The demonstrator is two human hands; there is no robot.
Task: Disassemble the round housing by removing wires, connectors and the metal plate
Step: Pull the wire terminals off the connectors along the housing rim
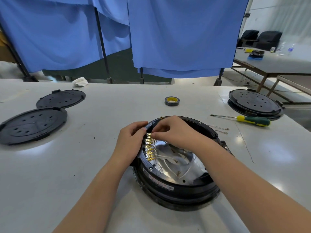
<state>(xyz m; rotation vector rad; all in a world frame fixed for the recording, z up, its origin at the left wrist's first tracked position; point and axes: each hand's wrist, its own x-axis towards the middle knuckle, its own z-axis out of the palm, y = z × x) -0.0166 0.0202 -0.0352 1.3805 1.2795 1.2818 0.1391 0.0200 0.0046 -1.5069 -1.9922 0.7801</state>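
left hand (pixel 130 142) curled, holds rim of round housing (pixel 178 190) | right hand (pixel 173 130) pinches top connector in brass connector row (pixel 149 147) | row runs near-to-far along left rim

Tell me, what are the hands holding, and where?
The right hand pinches the top gold connector in the row. The left hand grips the round housing by its left rim.

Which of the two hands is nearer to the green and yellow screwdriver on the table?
The right hand. It works at the housing's far rim, with the screwdriver lying apart to its right. The left hand is on the housing's left side, farther away.
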